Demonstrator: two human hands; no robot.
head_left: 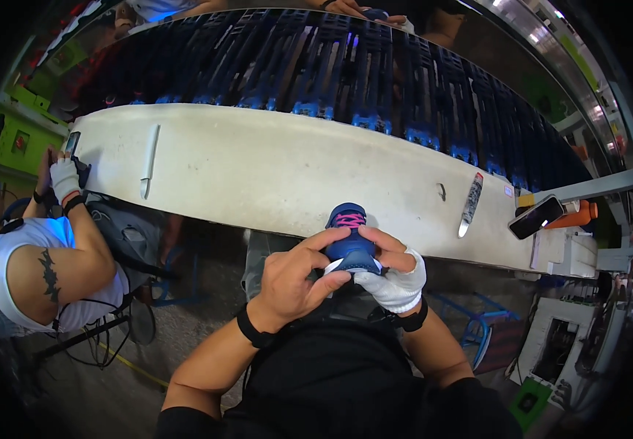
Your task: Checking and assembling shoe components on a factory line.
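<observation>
A dark blue shoe (349, 243) with pink laces is held between my two hands, its toe pointing away from me over the table's near edge. My bare left hand (298, 274) grips the shoe's left side, thumb near the heel. On the other side my right hand (397, 274), in a white glove with bare fingertips, closes round the collar and heel. The shoe's underside is hidden from view.
The pale worktable (258, 168) bears a long grey-white tool (150, 161), a knife-like tool with a wrapped handle (472, 203), a phone (536, 217) and an orange bottle (578, 214). Behind runs a dark slatted conveyor (346, 73). Another person (60, 256) sits at the left.
</observation>
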